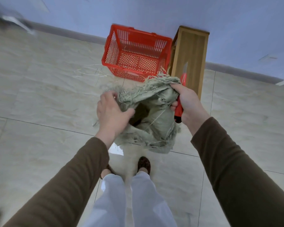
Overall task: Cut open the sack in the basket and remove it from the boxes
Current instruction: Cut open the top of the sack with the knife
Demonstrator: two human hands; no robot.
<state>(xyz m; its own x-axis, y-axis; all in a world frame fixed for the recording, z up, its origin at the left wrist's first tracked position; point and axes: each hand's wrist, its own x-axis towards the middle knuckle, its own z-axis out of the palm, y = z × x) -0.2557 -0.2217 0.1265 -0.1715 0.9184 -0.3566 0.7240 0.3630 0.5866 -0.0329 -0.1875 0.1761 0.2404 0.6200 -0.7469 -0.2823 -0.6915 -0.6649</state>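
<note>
The person stood over the tiled floor (39,99) with the green woven sack (156,115) held up between both hands, clear of the red basket (134,53), which sat empty on the floor beyond the fingertips, beside a wooden stand (190,54). No boxes showed anywhere; whether any remained inside the sack could not be told, since its dark opening gave nothing away.

The right hand (187,102) was closed around two things at once: a bunched edge of the sack above its fingers (174,105), and a red utility knife (179,112) pinned against the palm, its handle running down past the little finger. The blade appeared to stick out above the fist, towards the stand. The left hand (111,112) had its fingers curled over the frayed rim on the opposite side, with the thumb dipping towards the opening; it seemed to be gripping the fabric, though the hold looked loose.

The sack's cut edge was badly frayed, and loose strands (92,71) lay on the floor just ahead of the left fingertips.

The main hazard, as I judged it, was the exposed blade sharing a grip with slippery woven cloth: a tug on the sack could twist the knife in the fist or drag it across the other hand. Loose strands underfoot could also snag or slip.
</note>
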